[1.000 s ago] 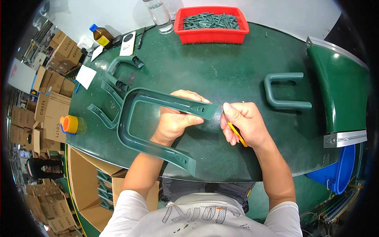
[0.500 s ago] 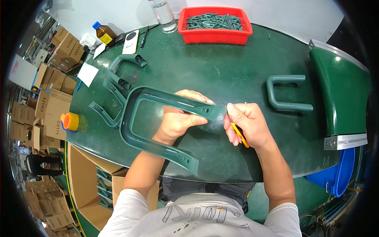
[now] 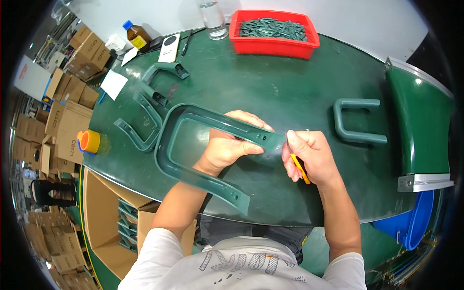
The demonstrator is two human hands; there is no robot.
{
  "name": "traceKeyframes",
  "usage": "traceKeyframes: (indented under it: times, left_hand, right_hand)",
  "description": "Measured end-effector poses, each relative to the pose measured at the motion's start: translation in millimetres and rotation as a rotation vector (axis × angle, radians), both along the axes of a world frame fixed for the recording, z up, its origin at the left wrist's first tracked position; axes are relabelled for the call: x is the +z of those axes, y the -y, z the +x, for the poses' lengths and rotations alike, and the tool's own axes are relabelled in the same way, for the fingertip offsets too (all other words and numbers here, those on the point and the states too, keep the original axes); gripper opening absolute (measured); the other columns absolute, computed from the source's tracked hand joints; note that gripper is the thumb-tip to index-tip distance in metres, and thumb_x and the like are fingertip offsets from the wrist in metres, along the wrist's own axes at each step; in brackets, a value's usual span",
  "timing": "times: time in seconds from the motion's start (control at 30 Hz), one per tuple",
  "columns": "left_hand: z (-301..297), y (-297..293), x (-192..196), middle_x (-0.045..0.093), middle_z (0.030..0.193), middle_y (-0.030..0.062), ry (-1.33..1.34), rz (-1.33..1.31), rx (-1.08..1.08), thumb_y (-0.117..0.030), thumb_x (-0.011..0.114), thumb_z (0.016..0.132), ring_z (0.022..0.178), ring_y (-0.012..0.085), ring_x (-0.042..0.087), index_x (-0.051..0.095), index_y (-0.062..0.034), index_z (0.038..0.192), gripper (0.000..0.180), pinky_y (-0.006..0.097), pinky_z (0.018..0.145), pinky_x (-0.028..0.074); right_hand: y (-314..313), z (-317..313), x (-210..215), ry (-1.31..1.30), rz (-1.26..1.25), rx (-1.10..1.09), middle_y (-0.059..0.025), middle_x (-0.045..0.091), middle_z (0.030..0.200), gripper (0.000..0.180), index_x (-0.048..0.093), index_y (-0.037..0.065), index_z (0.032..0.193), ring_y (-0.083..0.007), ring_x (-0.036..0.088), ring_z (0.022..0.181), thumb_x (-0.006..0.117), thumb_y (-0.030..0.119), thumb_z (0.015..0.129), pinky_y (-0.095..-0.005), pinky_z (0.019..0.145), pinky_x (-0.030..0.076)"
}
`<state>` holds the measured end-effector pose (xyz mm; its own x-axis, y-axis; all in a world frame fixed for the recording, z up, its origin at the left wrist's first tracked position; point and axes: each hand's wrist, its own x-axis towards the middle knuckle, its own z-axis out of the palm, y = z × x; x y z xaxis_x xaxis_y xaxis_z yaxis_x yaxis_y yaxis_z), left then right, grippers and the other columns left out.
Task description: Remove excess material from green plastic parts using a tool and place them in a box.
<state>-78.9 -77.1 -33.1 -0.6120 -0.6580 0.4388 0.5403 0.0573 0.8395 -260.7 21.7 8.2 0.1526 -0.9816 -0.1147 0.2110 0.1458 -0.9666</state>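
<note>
My left hand (image 3: 231,145) is closed round one arm of a large green U-shaped plastic handle (image 3: 166,145). That arm has small holes near its end and reaches toward my right hand (image 3: 311,153). The handle's other arm passes over my left forearm. Between thumb and fingers, my right hand grips a slim yellow-and-black hand tool (image 3: 300,169). Its thin tip is beside the end of the handle arm; whether the two touch, I cannot tell. On the green table (image 3: 270,198), two smaller green U-shaped handles (image 3: 140,142) (image 3: 159,72) lie at the left.
Another green handle (image 3: 339,121) lies right, beside a curved green panel (image 3: 418,121) with metal edges. Behind stand a red bin (image 3: 275,48) of green pieces, a glass of water (image 3: 214,21) and a brown bottle (image 3: 137,37). An open carton (image 3: 104,217) and blue bucket (image 3: 411,224) flank the table.
The table and its contents appear slightly shifted in view. Both hands, the large handle and the tool sit a little further right in the picture; both grips are unchanged.
</note>
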Motion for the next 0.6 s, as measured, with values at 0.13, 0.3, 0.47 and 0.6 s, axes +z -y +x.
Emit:
traceKeyframes:
  times: [0.13, 0.3, 0.47, 0.6]
  left_hand:
    - [-1, -3, 3, 0.064, 0.094, 0.0151, 0.023, 0.071, -0.027, 0.001, 0.08, 0.063, 0.093, 0.027, 0.063, 0.059, -0.0021, 0.096, 0.039, 0.039, 0.081, 0.052]
    - [-1, -9, 8, 0.065, 0.094, 0.0152, 0.076, 0.089, -0.012, -0.001, 0.081, 0.062, 0.093, 0.0258, 0.063, 0.058, -0.0008, 0.093, 0.039, 0.038, 0.083, 0.052]
    - [8, 13, -2, 0.066, 0.091, 0.0106, 0.059, 0.126, 0.167, -0.005, 0.082, 0.063, 0.083, 0.0176, 0.063, 0.061, -0.0013, 0.093, 0.037, 0.03, 0.076, 0.05]
    - [5, 12, -1, 0.066, 0.093, 0.0113, 0.027, 0.089, 0.126, -0.006, 0.082, 0.064, 0.085, 0.0176, 0.063, 0.059, -0.0012, 0.095, 0.039, 0.03, 0.076, 0.051]
  right_hand:
    - [-3, -2, 0, -0.047, -0.03, 0.018, -0.0047, 0.054, 0.048, 0.045, 0.057, 0.002, 0.065, -0.0087, 0.049, 0.036, 0.046, 0.034, 0.096, -0.0203, 0.035, 0.036]
    - [-2, -11, -4, 0.007, -0.106, 0.145, -0.0055, 0.054, 0.046, 0.04, 0.057, 0.001, 0.06, -0.0103, 0.05, 0.036, 0.051, 0.024, 0.093, -0.0226, 0.036, 0.038]
    - [-2, 8, -5, -0.056, -0.322, 0.392, -0.0057, 0.056, 0.048, 0.039, 0.06, -0.001, 0.062, -0.0109, 0.052, 0.039, 0.056, 0.024, 0.091, -0.0238, 0.037, 0.041]
    - [1, -8, -18, -0.02, -0.268, 0.138, -0.0083, 0.054, 0.047, 0.047, 0.057, -0.002, 0.061, -0.0127, 0.049, 0.036, 0.049, 0.03, 0.095, -0.024, 0.035, 0.037]
